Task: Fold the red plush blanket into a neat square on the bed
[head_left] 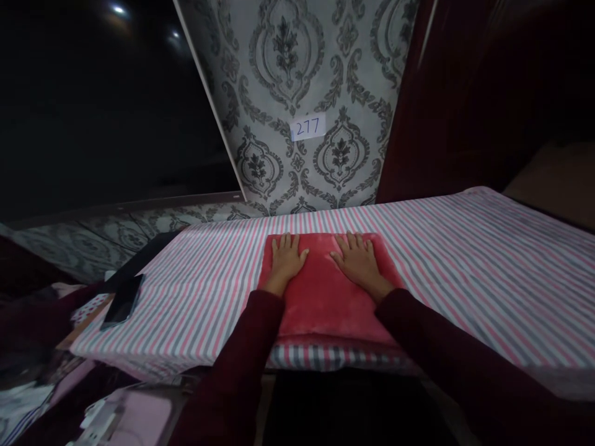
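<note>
A folded red plush cloth [320,303] lies flat near the front edge of a table covered by a striped pink, grey and white cloth [465,266]. My left hand [287,259] rests palm down on the far left part of the red cloth, its fingers stretched out. On the far right part, my right hand [357,259] is also pressed flat, with fingers spread. Both hands touch the cloth's upper surface and neither grips it. The undersides of the palms are hidden.
A dark phone [123,301] lies at the table's left end. Behind it hangs a large black screen [102,105]. A paper label [307,126] marked 277 is stuck on the patterned wall. At lower left are a pink object [144,414] and white plugs [95,424].
</note>
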{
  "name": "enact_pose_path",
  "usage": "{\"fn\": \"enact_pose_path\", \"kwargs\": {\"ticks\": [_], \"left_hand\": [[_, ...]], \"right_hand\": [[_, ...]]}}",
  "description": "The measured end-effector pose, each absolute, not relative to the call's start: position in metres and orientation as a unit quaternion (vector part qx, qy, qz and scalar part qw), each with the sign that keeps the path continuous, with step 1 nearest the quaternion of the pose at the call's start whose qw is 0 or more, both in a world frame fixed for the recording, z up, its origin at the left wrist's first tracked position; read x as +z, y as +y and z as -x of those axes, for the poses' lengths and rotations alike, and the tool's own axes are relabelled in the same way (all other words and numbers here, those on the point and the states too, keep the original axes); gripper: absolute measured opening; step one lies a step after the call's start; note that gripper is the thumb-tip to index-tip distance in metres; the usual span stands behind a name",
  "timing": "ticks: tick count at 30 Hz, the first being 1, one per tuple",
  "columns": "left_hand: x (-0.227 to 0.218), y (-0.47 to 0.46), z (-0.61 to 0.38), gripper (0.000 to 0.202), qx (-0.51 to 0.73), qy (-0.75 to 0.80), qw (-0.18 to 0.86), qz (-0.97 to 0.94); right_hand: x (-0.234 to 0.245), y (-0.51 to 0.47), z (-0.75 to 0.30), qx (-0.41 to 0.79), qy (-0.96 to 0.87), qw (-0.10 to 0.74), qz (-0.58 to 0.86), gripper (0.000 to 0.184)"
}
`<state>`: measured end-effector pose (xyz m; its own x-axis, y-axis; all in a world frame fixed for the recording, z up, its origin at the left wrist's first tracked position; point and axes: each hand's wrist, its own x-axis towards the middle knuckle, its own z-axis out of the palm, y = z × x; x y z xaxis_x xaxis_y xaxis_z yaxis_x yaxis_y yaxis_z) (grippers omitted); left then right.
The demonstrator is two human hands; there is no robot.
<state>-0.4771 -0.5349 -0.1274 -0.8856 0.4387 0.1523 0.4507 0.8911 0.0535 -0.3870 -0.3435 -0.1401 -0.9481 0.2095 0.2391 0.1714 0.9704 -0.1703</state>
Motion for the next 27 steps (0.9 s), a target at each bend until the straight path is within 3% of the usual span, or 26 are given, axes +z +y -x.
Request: {"fn": "enact_pose_path", "kwargs": {"ticks": [11,19,27], "left_hand": [[-0.133,-0.534,0.486,0.07,-0.074,-0.97,0.038,0.228],[-0.127,-0.537,0.481,0.069,-0.095,-0.977,0.099,0.165],[-0.116,-0.546,0.478,0.075,-0.047,-0.98,0.036,0.189]], "right_hand": [[-0.15,-0.341,0.393,0.085,-0.983,0.131,0.097,0.062],[-0.157,-0.338,0.395,0.077,-0.979,0.167,0.088,0.062],[-0.146,-0.341,0.388,0.061,-0.981,0.17,0.073,0.061]]}}
